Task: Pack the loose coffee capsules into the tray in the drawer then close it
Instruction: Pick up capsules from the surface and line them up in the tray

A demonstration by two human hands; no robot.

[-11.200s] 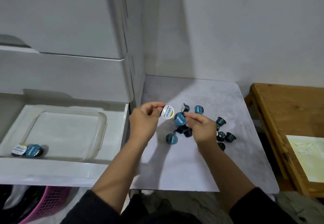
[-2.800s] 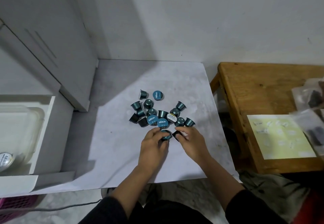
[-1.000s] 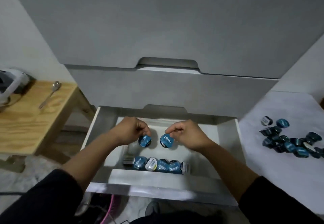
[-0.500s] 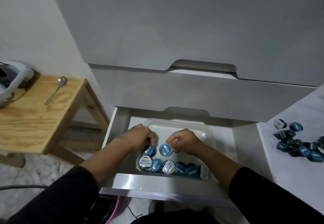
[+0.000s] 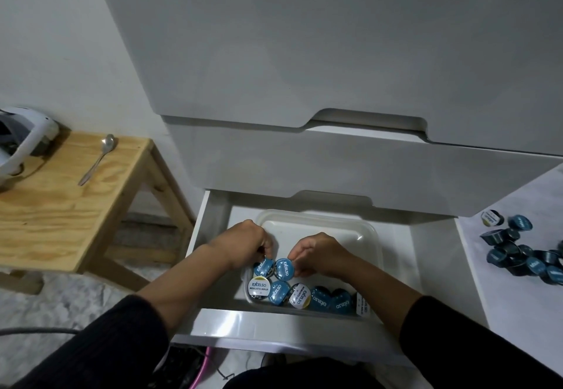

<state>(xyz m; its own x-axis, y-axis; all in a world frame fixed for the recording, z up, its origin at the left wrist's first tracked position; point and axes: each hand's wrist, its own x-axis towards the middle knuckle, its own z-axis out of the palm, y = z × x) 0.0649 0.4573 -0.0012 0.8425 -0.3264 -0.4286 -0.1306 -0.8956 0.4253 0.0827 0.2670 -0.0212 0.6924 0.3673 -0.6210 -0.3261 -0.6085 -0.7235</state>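
The bottom white drawer (image 5: 274, 326) is pulled out, with a clear plastic tray (image 5: 362, 236) inside. Along the tray's near wall sits a row of several capsules (image 5: 300, 295) with blue or white lids. My left hand (image 5: 243, 244) is shut on a blue-lidded capsule (image 5: 263, 266) low in the tray, just behind that row. Beside it my right hand (image 5: 320, 254) pinches another blue capsule (image 5: 284, 269), touching the first. A pile of loose dark capsules (image 5: 518, 251) lies on the white surface at the right.
A wooden side table (image 5: 61, 206) stands left of the drawer, with a spoon (image 5: 99, 158) and a white device (image 5: 21, 142) on it. Closed drawer fronts (image 5: 335, 169) overhang the open drawer. A pink basket edge (image 5: 202, 367) shows below.
Both hands have lowered their capsules into the tray, down behind the front row and closer together. The camera has shifted slightly left.
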